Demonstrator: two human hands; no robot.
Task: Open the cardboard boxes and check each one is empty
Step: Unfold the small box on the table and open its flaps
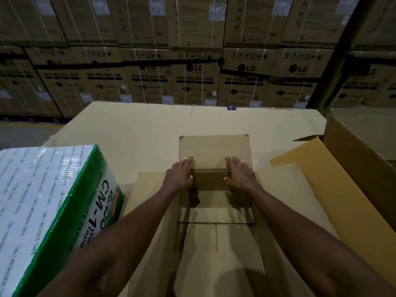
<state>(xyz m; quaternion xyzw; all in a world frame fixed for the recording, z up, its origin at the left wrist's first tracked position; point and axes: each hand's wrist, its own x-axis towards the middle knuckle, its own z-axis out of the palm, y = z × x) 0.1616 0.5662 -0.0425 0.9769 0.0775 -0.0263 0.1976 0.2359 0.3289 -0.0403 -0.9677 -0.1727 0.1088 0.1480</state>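
Observation:
A small brown cardboard box point(214, 211) stands open in front of me on a large flat cardboard sheet point(139, 129). Its far flap point(214, 146) lies folded outward and flat. My left hand point(180, 176) and my right hand point(240, 176) rest on the far rim at either side, fingers straight over the far flap and thumbs pointing inward along the far wall. Inside I see only bare cardboard: the bottom flaps with a seam down the middle. The near part of the box is partly hidden by my forearms.
A green and white carton of tape rolls point(53, 211), wrapped in film, sits at the left. A big open cardboard box point(353, 159) with a yellow-brown flap point(310, 179) stands at the right. Stacked washing-machine cartons point(192, 71) form a wall behind.

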